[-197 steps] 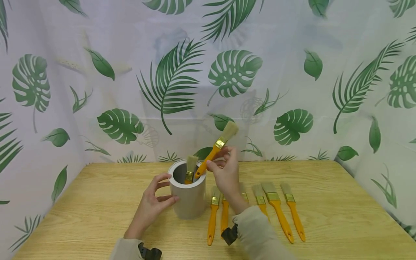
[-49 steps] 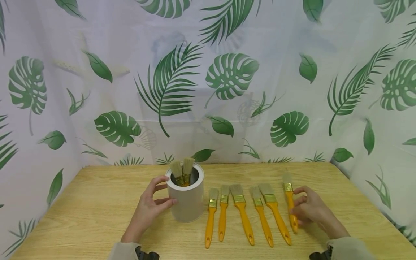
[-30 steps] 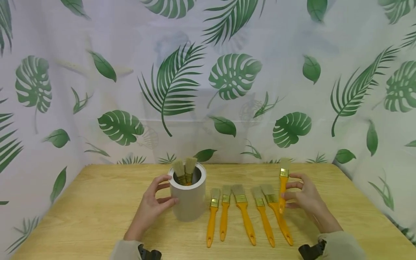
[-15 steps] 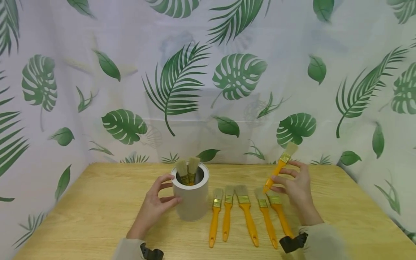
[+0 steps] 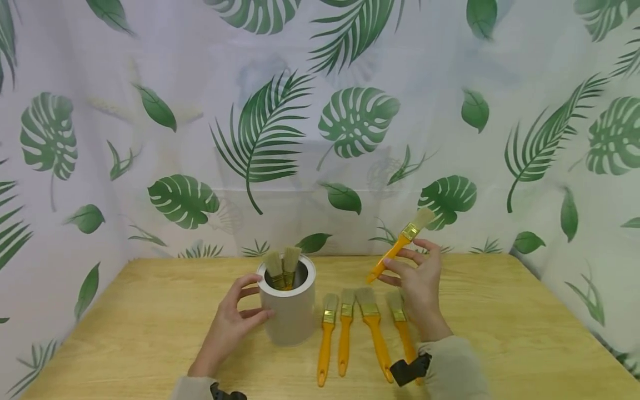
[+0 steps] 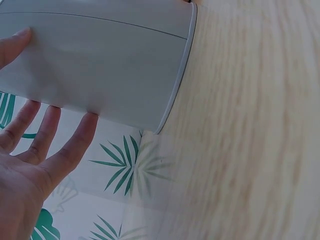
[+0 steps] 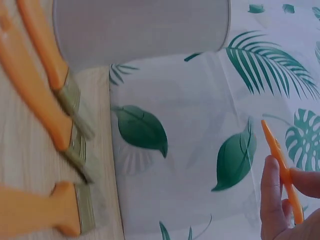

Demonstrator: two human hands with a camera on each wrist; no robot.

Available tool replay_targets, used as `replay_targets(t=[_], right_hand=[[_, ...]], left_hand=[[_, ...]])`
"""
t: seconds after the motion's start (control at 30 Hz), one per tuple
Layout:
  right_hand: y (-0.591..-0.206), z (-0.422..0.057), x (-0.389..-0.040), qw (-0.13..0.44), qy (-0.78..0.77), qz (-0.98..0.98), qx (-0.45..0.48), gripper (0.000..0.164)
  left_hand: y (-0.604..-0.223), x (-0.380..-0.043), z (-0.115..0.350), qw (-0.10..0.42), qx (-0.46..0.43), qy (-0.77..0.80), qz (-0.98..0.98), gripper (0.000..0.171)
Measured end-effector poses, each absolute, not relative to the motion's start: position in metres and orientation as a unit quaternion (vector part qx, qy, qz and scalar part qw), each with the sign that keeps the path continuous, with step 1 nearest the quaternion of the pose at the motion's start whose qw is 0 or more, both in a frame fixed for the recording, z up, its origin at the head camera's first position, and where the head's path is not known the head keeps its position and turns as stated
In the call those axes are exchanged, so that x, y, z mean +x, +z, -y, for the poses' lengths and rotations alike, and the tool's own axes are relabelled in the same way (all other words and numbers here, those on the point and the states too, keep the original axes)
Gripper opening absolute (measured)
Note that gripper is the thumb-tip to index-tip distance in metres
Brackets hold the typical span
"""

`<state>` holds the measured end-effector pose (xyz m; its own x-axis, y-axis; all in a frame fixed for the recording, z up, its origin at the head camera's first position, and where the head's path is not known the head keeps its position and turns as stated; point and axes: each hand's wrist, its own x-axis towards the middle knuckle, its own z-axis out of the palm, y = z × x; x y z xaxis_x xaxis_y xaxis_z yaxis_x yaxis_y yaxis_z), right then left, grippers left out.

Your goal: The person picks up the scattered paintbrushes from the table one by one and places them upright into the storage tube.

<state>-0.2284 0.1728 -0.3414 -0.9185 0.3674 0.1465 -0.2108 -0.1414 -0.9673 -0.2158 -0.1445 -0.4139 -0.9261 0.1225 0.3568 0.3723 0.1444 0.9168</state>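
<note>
The round grey can (image 5: 289, 322) with a white rim stands upright, and my left hand (image 5: 231, 319) holds its left side between thumb and fingertips. Bristles of two paintbrushes (image 5: 274, 264) show above its opening. My right hand (image 5: 422, 280) pinches another paintbrush (image 5: 395, 250) by its orange handle, raised to the right of the can, bristles up and tilted right. In the right wrist view that orange handle (image 7: 277, 155) sits between thumb and fingers. The left wrist view shows the can's side (image 6: 100, 60) with the fingertips against it.
Several orange-handled paintbrushes (image 5: 325, 350) lie in a row on the wooden table (image 5: 165, 311) right of the can, bristles away from me. The right hand and sleeve cover part of the row. A leaf-print cloth (image 5: 300, 211) hangs behind the table's far edge.
My right hand has picked up the rightmost paintbrush from the table and carried it left toward the can, tilting it. Earlier it was at the can with a different brush. My left hand stays on the can.
</note>
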Motion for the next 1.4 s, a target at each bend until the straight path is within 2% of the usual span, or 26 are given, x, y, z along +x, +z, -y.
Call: replay_targets(t=[0.6, 0.97, 1.23, 1.4], right_hand=[[-0.331, -0.108, -0.233, 0.212, 0.786, 0.580, 0.013, 0.060], [-0.331, -0.075, -0.230, 0.193, 0.771, 0.604, 0.059, 0.058], [-0.339, -0.062, -0.227, 0.214, 0.709, 0.668, 0.075, 0.057], [-0.345, -0.058, -0.225, 0.253, 0.639, 0.719, 0.105, 0.054]], left_hand=[[-0.414, -0.214, 0.141, 0.097, -0.180, -0.626, 0.752, 0.062], [-0.411, -0.211, 0.143, 0.097, -0.164, -0.627, 0.756, 0.062], [-0.413, -0.211, 0.145, 0.098, -0.173, -0.631, 0.750, 0.063], [-0.413, -0.212, 0.144, 0.093, -0.170, -0.635, 0.748, 0.062]])
